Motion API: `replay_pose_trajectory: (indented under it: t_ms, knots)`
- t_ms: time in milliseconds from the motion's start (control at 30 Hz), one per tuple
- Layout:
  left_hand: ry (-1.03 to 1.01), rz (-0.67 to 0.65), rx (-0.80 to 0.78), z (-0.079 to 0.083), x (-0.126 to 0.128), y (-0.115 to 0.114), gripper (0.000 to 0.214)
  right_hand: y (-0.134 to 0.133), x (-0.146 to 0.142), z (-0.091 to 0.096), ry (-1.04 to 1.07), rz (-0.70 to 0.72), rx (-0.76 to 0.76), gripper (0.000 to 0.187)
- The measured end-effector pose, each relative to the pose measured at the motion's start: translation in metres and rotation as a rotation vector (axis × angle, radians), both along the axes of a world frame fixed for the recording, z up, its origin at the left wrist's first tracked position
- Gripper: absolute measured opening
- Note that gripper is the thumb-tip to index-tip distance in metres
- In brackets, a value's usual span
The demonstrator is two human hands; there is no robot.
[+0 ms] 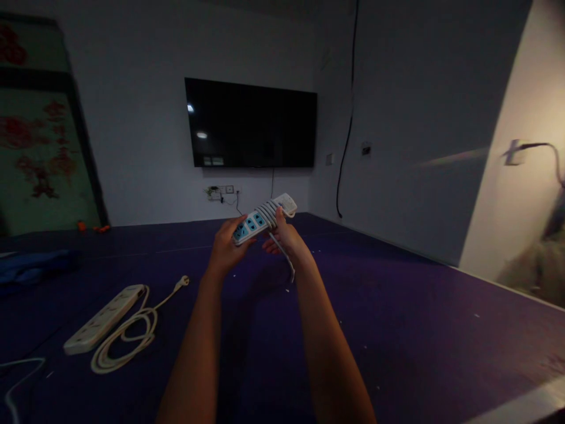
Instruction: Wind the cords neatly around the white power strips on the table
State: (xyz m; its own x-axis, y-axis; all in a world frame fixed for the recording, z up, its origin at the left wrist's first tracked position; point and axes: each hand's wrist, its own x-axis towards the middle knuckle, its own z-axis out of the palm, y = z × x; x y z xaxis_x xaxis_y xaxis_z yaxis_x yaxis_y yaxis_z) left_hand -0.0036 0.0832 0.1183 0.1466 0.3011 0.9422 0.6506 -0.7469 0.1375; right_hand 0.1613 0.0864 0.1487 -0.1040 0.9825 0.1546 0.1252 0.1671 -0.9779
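Note:
A white power strip [251,226] with blue-green sockets is held up above the purple surface, tilted with its far end to the right. My left hand [227,242] grips its near left end, thumb along the upper edge. A pale cord [267,213] is wound in several turns around the right part of the strip. My right hand [286,234] is closed at these turns, thumb pressed on them, other fingers partly hidden behind. A loose length of cord hangs below this hand.
On the purple surface [397,330] at left lies another white power strip [106,318], its coiled cord [126,347] beside it. A pale cable [22,377] lies at lower left, blue cloth [35,265] farther back. A television [253,126] hangs on the wall; a black cable [348,129] dangles right.

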Motion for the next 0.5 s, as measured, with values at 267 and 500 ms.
replay_pose_trajectory:
  t_ms: [267,500]
  knots:
    - [0.064,0.023,0.127,0.0041,0.0059,-0.0048,0.050,-0.0055,-0.0010,0.0042,0.056,-0.072,0.042,0.079]
    - [0.032,-0.012,0.002,0.0090,0.0067,-0.0095,0.065,-0.0059,0.0000,0.0024,0.077,-0.126,0.109,0.075]
